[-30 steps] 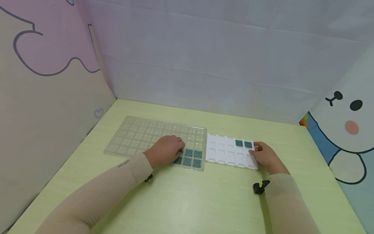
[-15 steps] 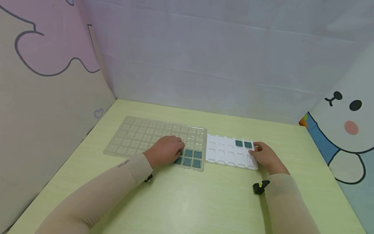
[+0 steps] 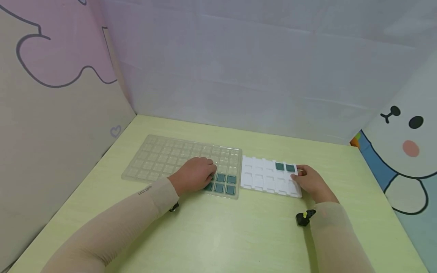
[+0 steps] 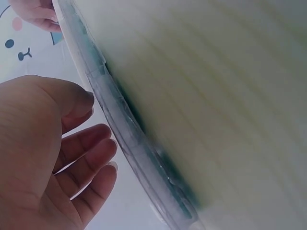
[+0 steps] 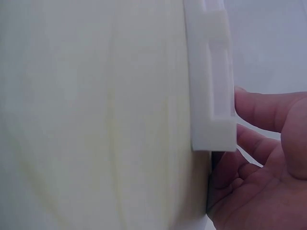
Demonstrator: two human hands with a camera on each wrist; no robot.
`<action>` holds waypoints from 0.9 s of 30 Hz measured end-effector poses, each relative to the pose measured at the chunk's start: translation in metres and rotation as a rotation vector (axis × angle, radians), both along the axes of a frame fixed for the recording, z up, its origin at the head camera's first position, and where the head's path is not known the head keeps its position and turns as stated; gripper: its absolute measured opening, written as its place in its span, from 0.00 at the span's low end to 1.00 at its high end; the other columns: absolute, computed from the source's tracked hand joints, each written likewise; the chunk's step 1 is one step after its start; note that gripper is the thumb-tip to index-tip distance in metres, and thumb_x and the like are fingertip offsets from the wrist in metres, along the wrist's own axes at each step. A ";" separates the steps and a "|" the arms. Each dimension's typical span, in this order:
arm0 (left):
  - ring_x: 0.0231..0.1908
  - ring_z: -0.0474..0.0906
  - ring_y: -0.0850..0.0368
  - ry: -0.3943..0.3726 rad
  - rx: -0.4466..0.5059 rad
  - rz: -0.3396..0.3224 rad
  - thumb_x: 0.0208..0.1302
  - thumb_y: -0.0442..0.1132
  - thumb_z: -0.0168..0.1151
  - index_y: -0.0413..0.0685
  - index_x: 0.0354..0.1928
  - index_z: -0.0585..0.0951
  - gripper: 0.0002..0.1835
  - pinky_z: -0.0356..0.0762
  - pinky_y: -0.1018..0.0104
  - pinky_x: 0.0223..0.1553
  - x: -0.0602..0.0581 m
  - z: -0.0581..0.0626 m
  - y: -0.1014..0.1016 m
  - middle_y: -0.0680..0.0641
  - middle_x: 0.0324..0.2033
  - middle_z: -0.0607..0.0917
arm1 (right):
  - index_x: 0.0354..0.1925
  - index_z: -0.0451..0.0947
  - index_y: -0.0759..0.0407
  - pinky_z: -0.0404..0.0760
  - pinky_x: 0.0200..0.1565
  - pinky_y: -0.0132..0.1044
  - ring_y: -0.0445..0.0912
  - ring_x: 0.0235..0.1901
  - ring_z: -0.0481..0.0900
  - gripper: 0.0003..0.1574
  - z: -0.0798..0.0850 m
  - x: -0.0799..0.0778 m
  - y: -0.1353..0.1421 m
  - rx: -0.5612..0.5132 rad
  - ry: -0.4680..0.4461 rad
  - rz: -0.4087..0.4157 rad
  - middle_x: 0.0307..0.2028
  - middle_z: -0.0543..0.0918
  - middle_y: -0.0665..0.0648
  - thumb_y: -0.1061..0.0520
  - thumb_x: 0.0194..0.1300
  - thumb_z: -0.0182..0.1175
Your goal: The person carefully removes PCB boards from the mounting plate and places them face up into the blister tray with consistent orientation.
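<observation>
My left hand point(image 3: 194, 173) reaches over a clear plastic compartment tray point(image 3: 160, 157), fingers bent down at its cells. By the fingertips a green chip point(image 3: 211, 177) shows partly; I cannot tell whether they pinch it. Several more square green chips point(image 3: 219, 188) sit in the tray's near right cells. In the left wrist view the left hand point(image 4: 62, 139) has its thumb and fingertips close over the tray edge point(image 4: 129, 148). My right hand point(image 3: 310, 183) holds the right end of a white tray point(image 3: 258, 176), thumb on top, as the right wrist view also shows.
Two green chips point(image 3: 280, 167) lie in the far right cells of the white tray, which stands right beside the clear one. Both trays rest on a pale yellow-green table point(image 3: 218, 235). A white cloth wall point(image 3: 239, 76) rises behind, with printed panels at either side.
The left fingers shift very slightly at the green chip beneath them. The right hand and both trays stay where they were.
</observation>
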State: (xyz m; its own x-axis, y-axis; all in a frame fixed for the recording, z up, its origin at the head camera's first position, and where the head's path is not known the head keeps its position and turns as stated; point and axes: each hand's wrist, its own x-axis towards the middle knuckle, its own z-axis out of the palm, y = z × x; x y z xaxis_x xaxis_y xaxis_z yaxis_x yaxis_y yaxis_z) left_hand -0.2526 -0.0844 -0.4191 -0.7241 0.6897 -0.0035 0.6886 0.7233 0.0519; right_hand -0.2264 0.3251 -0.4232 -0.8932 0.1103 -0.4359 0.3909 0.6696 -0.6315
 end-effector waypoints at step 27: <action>0.37 0.77 0.58 0.049 0.043 -0.112 0.71 0.38 0.61 0.51 0.42 0.84 0.04 0.77 0.65 0.40 0.004 0.036 0.040 0.54 0.38 0.83 | 0.78 0.51 0.68 0.65 0.64 0.63 0.64 0.59 0.63 0.43 0.000 -0.003 0.002 -0.003 -0.001 0.014 0.67 0.63 0.73 0.49 0.79 0.55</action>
